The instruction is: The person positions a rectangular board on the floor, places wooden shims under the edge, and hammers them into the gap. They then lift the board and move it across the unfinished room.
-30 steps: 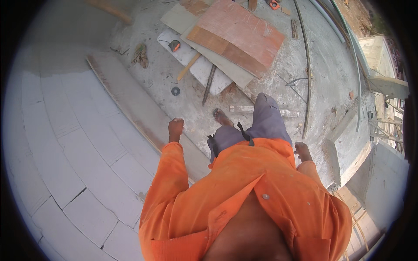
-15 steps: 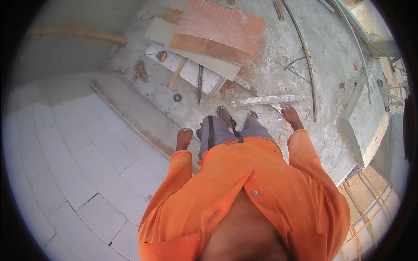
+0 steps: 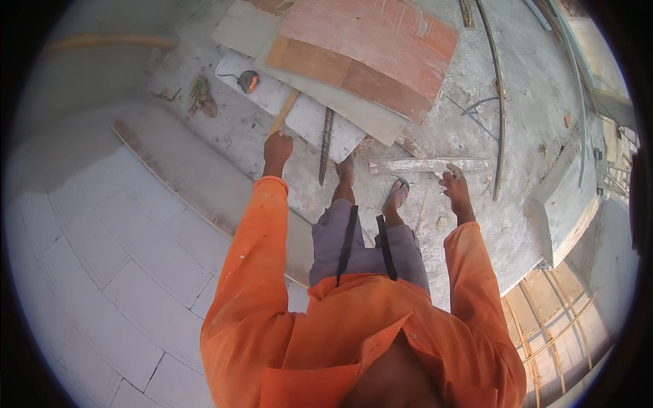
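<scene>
A long grey board point(image 3: 197, 178) lies left of the person's left hand point(image 3: 278, 148), and a tape measure point(image 3: 249, 82) sits ahead of that hand and slightly to its left. The left hand's fingers are curled in; whether they close on the wooden stick point(image 3: 285, 111), whose near end meets the knuckles in view, cannot be told. A dark ribbed rod point(image 3: 326, 146) lies just right of this hand. Further right, a whitish plank point(image 3: 408, 165) lies just ahead of the right hand point(image 3: 454, 187), whose loosely bent fingers stand apart. A thin bar point(image 3: 500, 122) runs right of that hand.
</scene>
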`<action>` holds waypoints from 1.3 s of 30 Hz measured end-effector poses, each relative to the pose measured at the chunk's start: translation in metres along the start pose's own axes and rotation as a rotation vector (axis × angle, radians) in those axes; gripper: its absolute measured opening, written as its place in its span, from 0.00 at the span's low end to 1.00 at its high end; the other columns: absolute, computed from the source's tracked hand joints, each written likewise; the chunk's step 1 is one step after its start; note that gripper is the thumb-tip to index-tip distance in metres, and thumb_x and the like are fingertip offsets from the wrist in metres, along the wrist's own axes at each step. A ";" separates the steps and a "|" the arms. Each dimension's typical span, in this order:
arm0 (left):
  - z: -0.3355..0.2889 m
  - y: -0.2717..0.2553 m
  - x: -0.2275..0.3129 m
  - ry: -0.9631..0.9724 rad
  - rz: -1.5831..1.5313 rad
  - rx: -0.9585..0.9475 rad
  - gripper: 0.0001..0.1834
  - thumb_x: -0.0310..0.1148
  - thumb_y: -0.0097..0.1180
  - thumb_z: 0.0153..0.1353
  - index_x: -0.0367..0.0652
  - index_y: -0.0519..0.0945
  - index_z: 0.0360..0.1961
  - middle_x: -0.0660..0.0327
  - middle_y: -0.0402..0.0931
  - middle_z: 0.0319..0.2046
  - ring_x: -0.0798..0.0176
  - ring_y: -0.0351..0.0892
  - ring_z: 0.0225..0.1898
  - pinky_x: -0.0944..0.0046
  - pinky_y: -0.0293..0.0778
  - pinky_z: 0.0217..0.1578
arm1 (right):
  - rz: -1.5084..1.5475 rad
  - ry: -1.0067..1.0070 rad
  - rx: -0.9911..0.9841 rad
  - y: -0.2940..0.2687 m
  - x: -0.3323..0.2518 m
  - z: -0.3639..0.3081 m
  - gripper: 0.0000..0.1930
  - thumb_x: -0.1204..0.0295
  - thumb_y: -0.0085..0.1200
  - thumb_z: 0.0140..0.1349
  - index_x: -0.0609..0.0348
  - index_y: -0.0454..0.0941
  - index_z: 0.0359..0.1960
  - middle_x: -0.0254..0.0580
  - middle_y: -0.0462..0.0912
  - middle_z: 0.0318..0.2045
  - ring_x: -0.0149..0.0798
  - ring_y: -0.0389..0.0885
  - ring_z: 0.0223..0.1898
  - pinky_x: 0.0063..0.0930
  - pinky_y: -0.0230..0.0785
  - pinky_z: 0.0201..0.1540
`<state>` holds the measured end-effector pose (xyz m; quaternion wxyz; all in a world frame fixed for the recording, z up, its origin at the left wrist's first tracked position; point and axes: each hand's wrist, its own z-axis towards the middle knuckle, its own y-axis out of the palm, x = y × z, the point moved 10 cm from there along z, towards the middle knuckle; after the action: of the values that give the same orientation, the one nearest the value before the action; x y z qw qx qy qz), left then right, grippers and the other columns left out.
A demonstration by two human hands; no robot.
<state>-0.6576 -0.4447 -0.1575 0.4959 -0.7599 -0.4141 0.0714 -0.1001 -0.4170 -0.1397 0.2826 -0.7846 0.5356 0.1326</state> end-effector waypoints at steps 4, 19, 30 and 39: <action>0.084 0.016 0.013 0.019 0.132 0.027 0.22 0.40 0.56 0.51 0.39 0.74 0.45 0.45 0.76 0.39 0.44 0.76 0.43 0.50 0.72 0.44 | 0.072 0.017 0.049 0.053 -0.043 0.067 0.33 0.59 0.52 0.55 0.59 0.59 0.61 0.45 0.74 0.42 0.37 0.74 0.41 0.30 0.65 0.38; 0.078 0.015 0.025 0.015 0.249 -0.421 0.25 0.34 0.53 0.43 0.33 0.72 0.44 0.42 0.77 0.38 0.42 0.76 0.44 0.50 0.71 0.45 | 0.601 0.124 0.017 0.097 -0.070 0.150 0.14 0.57 0.50 0.62 0.49 0.70 0.44 0.31 0.74 0.32 0.26 0.67 0.24 0.16 0.54 0.17; -0.138 0.021 -0.169 -0.347 0.202 -0.477 0.24 0.35 0.57 0.38 0.28 0.74 0.36 0.40 0.77 0.33 0.43 0.78 0.39 0.53 0.73 0.41 | 0.704 -0.004 -0.121 0.086 -0.127 0.077 0.14 0.59 0.54 0.61 0.56 0.74 0.39 0.30 0.77 0.31 0.23 0.70 0.25 0.17 0.59 0.22; -0.275 0.050 -0.110 -0.325 0.263 -0.514 0.19 0.33 0.57 0.38 0.26 0.74 0.29 0.42 0.77 0.25 0.51 0.80 0.25 0.55 0.75 0.27 | 0.833 -0.284 -0.057 0.060 -0.173 -0.013 0.13 0.72 0.58 0.49 0.68 0.76 0.34 0.43 0.78 0.28 0.36 0.76 0.28 0.31 0.69 0.28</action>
<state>-0.5586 -0.7211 -0.0944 0.2021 -0.8858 -0.3905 0.1484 -0.2241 -0.3078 -0.0591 0.2540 -0.4835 0.7581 0.3563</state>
